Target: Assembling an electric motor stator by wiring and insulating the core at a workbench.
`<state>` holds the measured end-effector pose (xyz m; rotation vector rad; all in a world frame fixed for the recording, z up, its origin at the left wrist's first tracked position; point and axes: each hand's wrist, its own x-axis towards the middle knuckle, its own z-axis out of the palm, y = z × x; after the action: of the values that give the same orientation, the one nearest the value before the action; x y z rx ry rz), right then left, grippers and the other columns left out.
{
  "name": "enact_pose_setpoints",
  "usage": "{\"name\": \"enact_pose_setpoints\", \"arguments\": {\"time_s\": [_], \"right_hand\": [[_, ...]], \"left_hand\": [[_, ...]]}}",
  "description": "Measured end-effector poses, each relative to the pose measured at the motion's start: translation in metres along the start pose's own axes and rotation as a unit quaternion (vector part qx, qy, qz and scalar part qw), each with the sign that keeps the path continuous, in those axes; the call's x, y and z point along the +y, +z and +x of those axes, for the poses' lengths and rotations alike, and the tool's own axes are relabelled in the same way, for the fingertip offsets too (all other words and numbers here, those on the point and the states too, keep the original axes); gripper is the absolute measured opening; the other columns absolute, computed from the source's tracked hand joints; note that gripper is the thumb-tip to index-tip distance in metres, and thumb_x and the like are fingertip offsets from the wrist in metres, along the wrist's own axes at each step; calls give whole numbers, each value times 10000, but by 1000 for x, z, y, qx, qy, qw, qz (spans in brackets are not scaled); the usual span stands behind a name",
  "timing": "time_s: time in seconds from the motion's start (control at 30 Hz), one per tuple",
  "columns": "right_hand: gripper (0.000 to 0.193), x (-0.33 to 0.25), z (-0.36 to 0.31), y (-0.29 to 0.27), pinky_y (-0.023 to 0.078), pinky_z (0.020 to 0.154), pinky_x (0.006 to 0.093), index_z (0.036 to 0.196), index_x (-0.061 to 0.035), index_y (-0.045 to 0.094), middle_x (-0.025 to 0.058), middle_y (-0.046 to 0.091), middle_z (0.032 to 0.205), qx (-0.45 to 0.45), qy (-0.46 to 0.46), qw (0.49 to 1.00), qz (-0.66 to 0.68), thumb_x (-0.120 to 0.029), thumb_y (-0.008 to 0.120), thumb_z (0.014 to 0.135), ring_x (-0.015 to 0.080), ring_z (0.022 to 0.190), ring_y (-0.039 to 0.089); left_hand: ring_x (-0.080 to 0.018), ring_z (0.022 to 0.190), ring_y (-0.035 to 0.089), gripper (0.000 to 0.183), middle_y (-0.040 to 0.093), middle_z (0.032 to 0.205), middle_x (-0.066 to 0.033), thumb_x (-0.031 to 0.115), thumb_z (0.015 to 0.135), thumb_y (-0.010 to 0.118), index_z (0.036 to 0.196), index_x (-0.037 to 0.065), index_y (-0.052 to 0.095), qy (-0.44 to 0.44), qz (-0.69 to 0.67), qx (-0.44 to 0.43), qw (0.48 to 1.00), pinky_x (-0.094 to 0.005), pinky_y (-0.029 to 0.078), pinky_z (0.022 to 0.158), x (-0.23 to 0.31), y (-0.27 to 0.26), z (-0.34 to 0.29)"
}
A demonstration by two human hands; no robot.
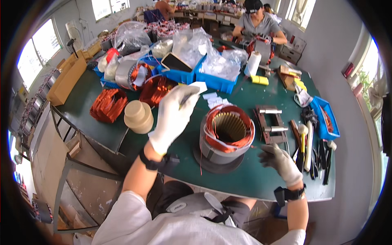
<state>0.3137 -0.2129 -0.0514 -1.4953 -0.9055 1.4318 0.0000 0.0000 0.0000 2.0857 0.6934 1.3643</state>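
In front of me a grey motor stator (pixel 223 153) stands upright on a dark round base, orange-red copper windings (pixel 210 126) around its rim and yellowish slot liners inside. My left hand (pixel 175 114), in a white glove, is raised to the left of the stator and pinches a small white paper piece (pixel 199 86). Several similar white paper slips (pixel 215 100) lie on the table behind the stator. My right hand (pixel 281 164), also gloved, hovers right of the stator with fingers apart, holding nothing.
Orange wire coils (pixel 108 105) and a cream stepped cylinder (pixel 139 116) sit at left. Blue bins (pixel 216 81) with plastic bags line the back. At right are a metal-barred frame (pixel 271 124), a mallet (pixel 302 130), hand tools and a blue tray (pixel 329 132). A co-worker (pixel 259 24) handles another stator.
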Motion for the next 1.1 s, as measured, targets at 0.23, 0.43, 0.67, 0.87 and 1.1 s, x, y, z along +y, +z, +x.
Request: {"name": "enact_pose_setpoints", "arguments": {"time_s": [0.23,0.43,0.67,0.87,1.1], "right_hand": [[377,-81,23,54,476,826,281,1317,16,512,82,621,892,140,-278,947,73,-153,530,981,135,823,593],[394,-123,-43,71,487,880,309,1314,121,488,185,635,1086,374,-584,697,-181,-97,489,986,226,942,631],[204,-100,-42,118,472,896,416,1063,56,617,225,643,1012,366,-607,603,-366,-11,529,892,312,969,599],[161,-104,30,140,473,719,371,1002,-30,699,154,692,888,141,-377,820,-406,-51,600,877,312,782,624],[110,-52,56,131,398,737,383,748,-96,662,62,622,667,115,-532,690,-476,-163,654,835,285,642,548]], "left_hand": [[-202,1259,485,487,510,1367,-126,112,928,516,1388,-24,435,-172,-317,-267,894,-333,395,1064,-39,60,0],[-192,1240,478,464,510,1314,-134,177,972,486,1379,-38,422,-177,-235,-139,946,-325,382,1054,-36,55,-37],[-92,855,585,323,649,1027,-48,185,1002,527,1264,9,597,-228,-260,-13,938,-240,473,768,-32,-13,-41],[-65,812,583,261,671,953,-36,61,966,540,1200,-3,635,-176,-237,22,955,-236,476,740,-16,-12,-26],[-86,864,620,217,722,971,-49,124,908,663,1063,-22,705,-227,-127,-43,965,-245,483,801,-37,-9,-31]]}}
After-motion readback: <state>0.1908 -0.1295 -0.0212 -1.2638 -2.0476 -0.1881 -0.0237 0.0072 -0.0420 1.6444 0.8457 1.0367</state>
